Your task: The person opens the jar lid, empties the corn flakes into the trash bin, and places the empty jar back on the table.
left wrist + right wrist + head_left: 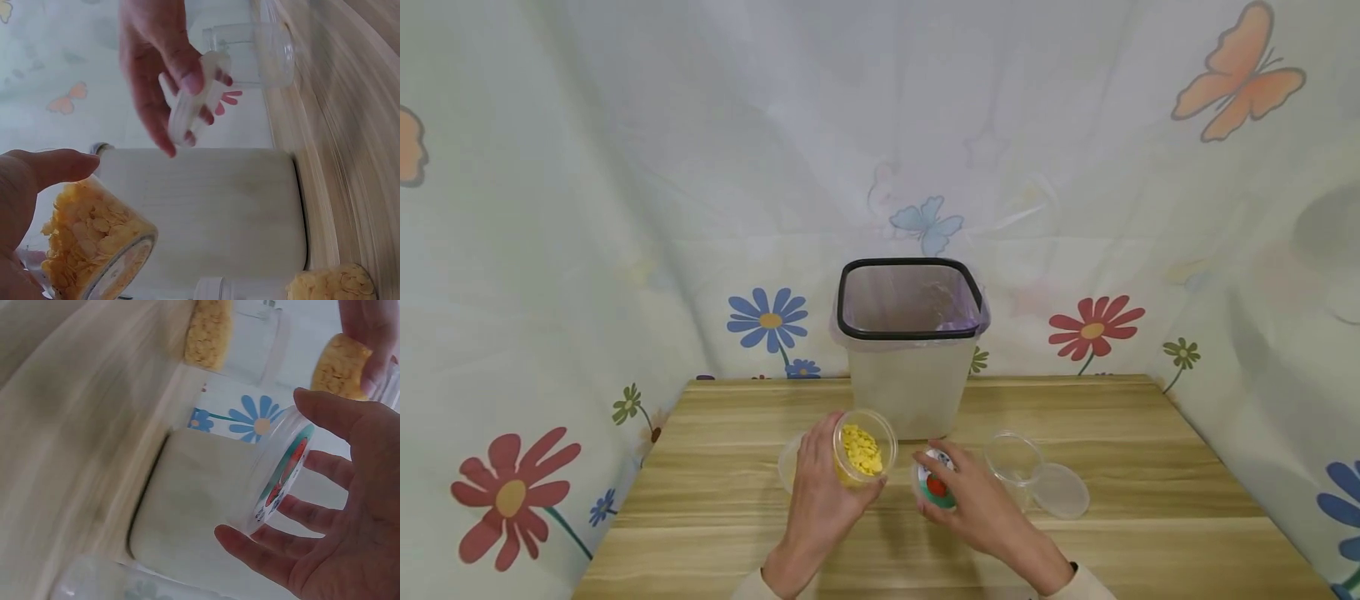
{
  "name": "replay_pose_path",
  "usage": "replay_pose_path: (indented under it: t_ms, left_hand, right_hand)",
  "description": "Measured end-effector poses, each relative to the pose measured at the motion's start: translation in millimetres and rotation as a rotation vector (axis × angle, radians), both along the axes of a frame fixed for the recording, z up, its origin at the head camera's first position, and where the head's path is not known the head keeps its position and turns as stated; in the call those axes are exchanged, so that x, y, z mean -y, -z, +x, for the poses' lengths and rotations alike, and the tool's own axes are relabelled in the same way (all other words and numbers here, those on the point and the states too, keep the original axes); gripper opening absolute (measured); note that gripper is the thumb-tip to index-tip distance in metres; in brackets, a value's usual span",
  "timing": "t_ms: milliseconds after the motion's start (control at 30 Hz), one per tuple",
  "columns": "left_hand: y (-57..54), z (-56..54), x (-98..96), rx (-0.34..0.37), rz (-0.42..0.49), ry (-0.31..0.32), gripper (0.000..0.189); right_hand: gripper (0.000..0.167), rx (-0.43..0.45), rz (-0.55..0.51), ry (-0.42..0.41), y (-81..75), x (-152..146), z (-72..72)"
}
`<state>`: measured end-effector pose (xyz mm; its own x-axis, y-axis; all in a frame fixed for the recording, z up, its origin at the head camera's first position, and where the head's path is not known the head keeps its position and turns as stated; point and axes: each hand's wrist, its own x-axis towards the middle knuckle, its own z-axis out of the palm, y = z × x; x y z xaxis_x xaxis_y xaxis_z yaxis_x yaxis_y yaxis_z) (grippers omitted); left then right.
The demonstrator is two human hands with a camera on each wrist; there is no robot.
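Note:
My left hand (826,496) grips a clear plastic jar (103,234) partly filled with yellow corn flakes (861,451). The jar is tilted, its open mouth toward the head camera. A round lid (284,469) with a green, red and white label is held by its edge between the thumb and fingers of my right hand (983,504), apart from the jar. Behind my left hand stands a second jar (255,337) with flakes in its lower part, mostly hidden in the head view. Right of my right hand stands a clear jar (1015,457) with no flakes showing.
A pale bin (908,387) with a black rim and a purple liner stands behind both hands. One loose translucent lid (1062,492) lies beside the right-hand jar on the wood-grain table (1150,500). A printed curtain (760,167) hangs behind and at both sides.

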<state>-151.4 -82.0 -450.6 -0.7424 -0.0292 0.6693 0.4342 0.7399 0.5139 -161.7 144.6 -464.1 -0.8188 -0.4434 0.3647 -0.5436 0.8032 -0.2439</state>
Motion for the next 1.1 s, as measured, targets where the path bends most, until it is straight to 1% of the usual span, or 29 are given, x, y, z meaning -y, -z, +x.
replay_pose_path:
  t_ms: [133,367,533,800,1100]
  left_hand:
    - [-0.6,-0.2,0.3,0.008,0.008,-0.004,0.104]
    - [0.4,-1.0,0.7,-0.001,0.004,-0.014,0.105]
    - [1.0,-1.7,0.8,-0.008,0.004,-0.010,0.106]
    - [1.5,-2.8,2.1,0.011,0.009,-0.001,0.106]
    - [1.8,-4.3,4.5,0.023,0.017,0.015,0.105]
  right_hand:
    - [0.056,-0.008,0.027,-0.026,10.7,-1.3,-5.2]
    - [0.053,0.080,-0.007,-0.051,23.5,-3.5,-9.0]
    - [0.051,0.112,-0.006,-0.066,32.7,-5.2,-12.2]
    - [0.052,0.167,0.009,-0.068,41.4,-7.5,-16.0]
    - [0.051,0.254,0.048,-0.068,47.3,-10.1,-15.9]
